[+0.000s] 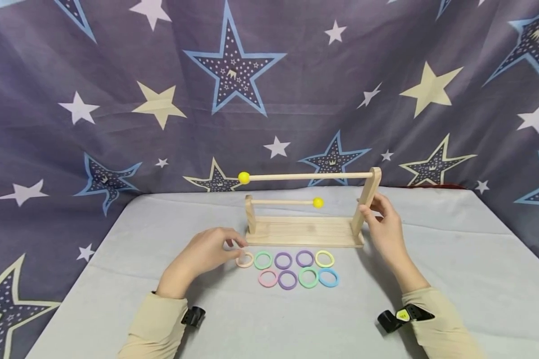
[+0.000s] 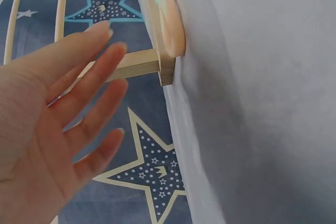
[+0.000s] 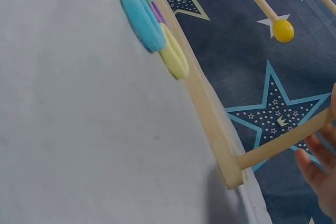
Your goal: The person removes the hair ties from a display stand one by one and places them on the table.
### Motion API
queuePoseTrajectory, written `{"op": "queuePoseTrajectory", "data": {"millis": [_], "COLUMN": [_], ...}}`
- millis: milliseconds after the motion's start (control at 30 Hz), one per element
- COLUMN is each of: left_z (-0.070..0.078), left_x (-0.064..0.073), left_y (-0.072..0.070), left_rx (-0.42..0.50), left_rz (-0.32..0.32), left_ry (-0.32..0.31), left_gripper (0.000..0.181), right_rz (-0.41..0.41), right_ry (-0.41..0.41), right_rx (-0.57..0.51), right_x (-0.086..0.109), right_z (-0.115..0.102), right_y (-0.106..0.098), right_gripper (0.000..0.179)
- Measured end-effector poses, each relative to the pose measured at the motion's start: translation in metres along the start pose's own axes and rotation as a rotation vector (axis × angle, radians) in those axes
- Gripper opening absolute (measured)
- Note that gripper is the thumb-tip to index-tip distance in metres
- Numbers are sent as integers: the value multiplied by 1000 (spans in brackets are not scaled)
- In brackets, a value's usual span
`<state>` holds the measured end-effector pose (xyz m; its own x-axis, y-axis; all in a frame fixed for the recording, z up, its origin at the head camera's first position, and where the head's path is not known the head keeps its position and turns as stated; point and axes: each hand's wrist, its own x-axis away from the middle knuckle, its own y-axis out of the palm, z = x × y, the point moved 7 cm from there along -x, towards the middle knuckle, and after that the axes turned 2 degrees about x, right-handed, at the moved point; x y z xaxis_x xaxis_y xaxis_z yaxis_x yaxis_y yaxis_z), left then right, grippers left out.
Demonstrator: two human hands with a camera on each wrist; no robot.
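Observation:
In the head view, a wooden stand (image 1: 303, 231) has two dowel rods, each tipped with a yellow ball. My right hand (image 1: 386, 229) grips its tall right post (image 1: 367, 199), thumb in front and fingers behind. Two rows of soft fabric rings, like hair ties, lie before the base. My left hand (image 1: 211, 249) hovers at the left end, fingers loosely bent and thumb tip close over the peach ring (image 1: 244, 267). Nothing is in that palm in the left wrist view, where the peach ring (image 2: 172, 27) shows beside the base corner.
Next to the peach ring come a green ring (image 1: 263, 268), purple rings and a yellow ring (image 1: 325, 266). Pink, purple, green and blue ones form the nearer row. A pale cloth (image 1: 269, 324) covers the table, and a star-printed curtain (image 1: 296, 114) hangs behind the stand.

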<state>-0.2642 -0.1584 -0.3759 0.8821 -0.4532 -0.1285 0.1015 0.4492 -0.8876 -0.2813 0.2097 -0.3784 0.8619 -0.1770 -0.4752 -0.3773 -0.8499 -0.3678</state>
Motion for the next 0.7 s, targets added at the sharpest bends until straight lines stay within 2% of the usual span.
{"op": "queuePoseTrajectory", "data": {"millis": [200,400,700], "left_z": [4,4,-2], "left_x": [3,14,29], "left_y": [-7,-15,-25], "left_rx": [-7,-25,-92], "left_rz": [110,190,275], "left_ry": [36,37,-13], "left_gripper": [19,22,25], "right_rz": [-82,-169,-169], "right_ry": [53,58,-4], "right_rx": [31,65,85], "right_x": [-2,3,20], "right_z": [-2,-6,-16], "right_y": [-2,-10,-27], "right_gripper": [47,52,43]}}
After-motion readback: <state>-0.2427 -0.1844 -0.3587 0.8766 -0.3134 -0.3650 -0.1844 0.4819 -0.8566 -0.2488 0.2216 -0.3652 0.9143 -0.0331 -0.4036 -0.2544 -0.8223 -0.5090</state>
